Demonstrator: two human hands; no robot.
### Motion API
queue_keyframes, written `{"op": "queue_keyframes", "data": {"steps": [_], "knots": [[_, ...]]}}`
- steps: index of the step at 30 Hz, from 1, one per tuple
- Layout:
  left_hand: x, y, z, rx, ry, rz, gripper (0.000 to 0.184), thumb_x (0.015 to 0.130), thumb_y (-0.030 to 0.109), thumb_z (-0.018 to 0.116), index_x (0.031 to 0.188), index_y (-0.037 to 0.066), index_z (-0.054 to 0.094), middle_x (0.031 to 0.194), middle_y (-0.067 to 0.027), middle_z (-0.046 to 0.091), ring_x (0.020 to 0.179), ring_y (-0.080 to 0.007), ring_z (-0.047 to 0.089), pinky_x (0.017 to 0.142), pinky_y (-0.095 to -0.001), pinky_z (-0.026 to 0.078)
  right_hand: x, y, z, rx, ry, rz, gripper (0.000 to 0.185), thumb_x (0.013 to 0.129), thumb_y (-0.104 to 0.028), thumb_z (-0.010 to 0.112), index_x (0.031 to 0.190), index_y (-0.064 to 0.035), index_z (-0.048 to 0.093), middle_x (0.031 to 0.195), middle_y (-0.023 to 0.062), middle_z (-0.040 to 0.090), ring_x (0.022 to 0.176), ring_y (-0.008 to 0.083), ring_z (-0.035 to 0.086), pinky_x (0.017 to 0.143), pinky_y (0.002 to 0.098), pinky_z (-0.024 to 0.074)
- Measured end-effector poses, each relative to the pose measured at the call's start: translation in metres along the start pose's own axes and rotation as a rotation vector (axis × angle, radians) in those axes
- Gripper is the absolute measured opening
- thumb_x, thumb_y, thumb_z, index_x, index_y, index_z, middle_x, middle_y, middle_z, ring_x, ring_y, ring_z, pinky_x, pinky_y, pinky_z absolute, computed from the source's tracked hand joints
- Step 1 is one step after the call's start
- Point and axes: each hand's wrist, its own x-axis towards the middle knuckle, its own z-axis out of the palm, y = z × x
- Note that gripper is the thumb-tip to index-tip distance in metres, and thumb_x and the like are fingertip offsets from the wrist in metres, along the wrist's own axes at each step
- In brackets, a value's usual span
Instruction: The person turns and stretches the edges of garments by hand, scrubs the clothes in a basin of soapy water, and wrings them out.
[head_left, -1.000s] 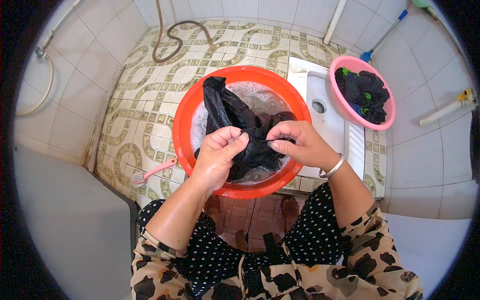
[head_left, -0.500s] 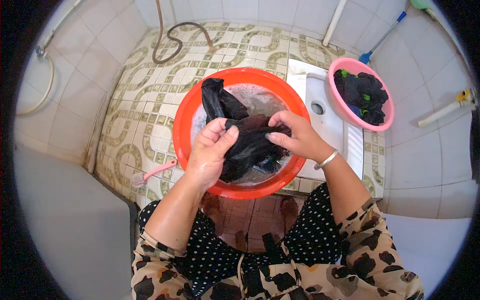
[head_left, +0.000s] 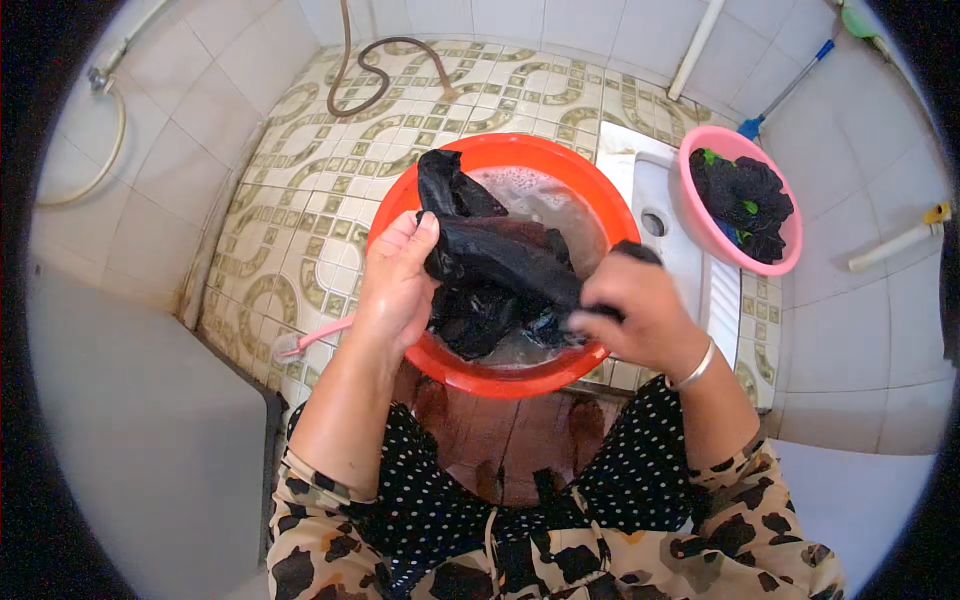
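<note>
A wet black garment (head_left: 510, 262) is stretched between my hands above a red basin (head_left: 480, 383). My left hand (head_left: 402, 275) pinches one end of the cloth between thumb and fingers, over the basin's left side. Over the right rim, my right hand (head_left: 640, 305) is closed round the other end, slightly blurred by motion. Part of the dark cloth hangs up over the far left of the basin, and more lies in the sudsy water (head_left: 545, 200). What kind of garment it is I cannot tell.
A pink basin (head_left: 700, 225) of dark and green clothes stands at the right on a white squat toilet (head_left: 722, 300). A pink-handled brush (head_left: 318, 335) lies on the patterned tiles, left of the red basin. Farther back are a brown hose (head_left: 385, 75) and a blue brush (head_left: 750, 127).
My right hand has moved right and down, from pinching the cloth near the middle to gripping its end. The black cloth is now pulled out between both hands.
</note>
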Motion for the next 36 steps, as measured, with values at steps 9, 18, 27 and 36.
{"op": "queue_keyframes", "data": {"steps": [9, 18, 27, 36], "knots": [[0.004, -0.008, 0.006, -0.007, -0.161, -0.063, 0.027, 0.088, 0.021, 0.049, 0.109, 0.004, 0.051, 0.105, -0.0071, 0.058, 0.099, -0.0179, 0.054, 0.088, -0.0364, 0.041, -0.005, -0.008, 0.03, 0.34, -0.331, 0.284, 0.019, 0.076, -0.017, 0.064, 0.077, -0.0013, 0.053, 0.067, 0.0124, 0.055, 0.057, 0.0247, 0.056, 0.053, 0.0313, 0.0438], [0.001, -0.008, 0.011, -0.07, -0.166, -0.052, 0.023, 0.089, 0.013, 0.047, 0.11, 0.005, 0.05, 0.105, -0.006, 0.058, 0.096, -0.0156, 0.055, 0.087, -0.0321, 0.042, -0.004, 0.01, 0.018, 0.244, -0.024, 0.356, 0.023, 0.07, -0.012, 0.07, 0.069, -0.0039, 0.048, 0.052, 0.0029, 0.042, 0.046, 0.0111, 0.039, 0.044, 0.0255, 0.0339], [0.0, -0.008, 0.009, -0.092, -0.08, -0.04, 0.021, 0.089, 0.012, 0.046, 0.109, 0.005, 0.05, 0.103, -0.0059, 0.058, 0.095, -0.0155, 0.056, 0.086, -0.0317, 0.043, -0.002, -0.002, 0.005, 0.311, -0.216, 0.358, 0.032, 0.067, -0.021, 0.074, 0.069, -0.005, 0.046, 0.057, 0.0003, 0.038, 0.052, 0.0092, 0.036, 0.047, 0.0239, 0.0329], [0.006, -0.012, -0.005, 0.093, -0.05, 0.051, 0.02, 0.082, 0.006, 0.057, 0.101, 0.004, 0.054, 0.098, -0.0068, 0.061, 0.087, -0.0159, 0.059, 0.082, -0.032, 0.045, -0.011, 0.025, -0.015, 0.471, -0.364, 0.337, 0.018, 0.079, -0.016, 0.058, 0.072, -0.0005, 0.054, 0.057, 0.0075, 0.046, 0.055, 0.013, 0.047, 0.052, 0.0286, 0.0386]]}}
